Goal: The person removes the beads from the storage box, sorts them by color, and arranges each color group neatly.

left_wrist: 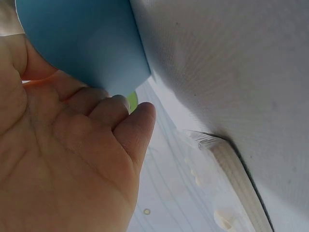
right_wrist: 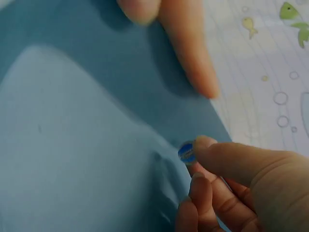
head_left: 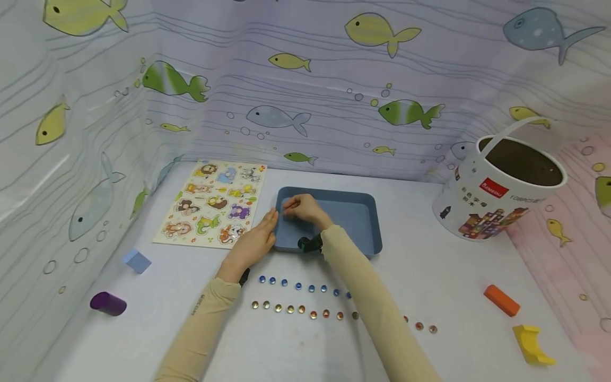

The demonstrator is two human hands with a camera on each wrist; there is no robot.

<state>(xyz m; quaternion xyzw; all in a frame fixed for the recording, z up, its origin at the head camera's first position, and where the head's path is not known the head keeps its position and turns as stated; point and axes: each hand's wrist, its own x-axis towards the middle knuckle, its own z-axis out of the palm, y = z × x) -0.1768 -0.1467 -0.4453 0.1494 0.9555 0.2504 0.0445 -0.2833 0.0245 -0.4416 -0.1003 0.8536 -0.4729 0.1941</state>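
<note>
A blue-grey rectangular tray (head_left: 350, 212) lies on the table under both hands. Inside its left half, my right hand (head_left: 309, 208) pinches a small round blue disc (right_wrist: 187, 152) with a shiny rim between thumb and fingertips. My left hand (head_left: 255, 239) rests against the tray's left side, fingers fairly straight and fingertips at the rim. The left wrist view has its palm (left_wrist: 72, 154) up close, with the tray's corner overlapping the fingers. Nearer the front lie a row of blue discs (head_left: 298, 286) and a row of gold and reddish discs (head_left: 290, 309), partly hidden by the right sleeve.
An animal puzzle board (head_left: 215, 201) lies left of the tray. At the right stands a white bucket (head_left: 496, 196) with a handle. Blocks lie at the sides: a blue cube (head_left: 137, 261), a purple cylinder (head_left: 108, 304), an orange block (head_left: 502, 300) and a yellow arch (head_left: 532, 345).
</note>
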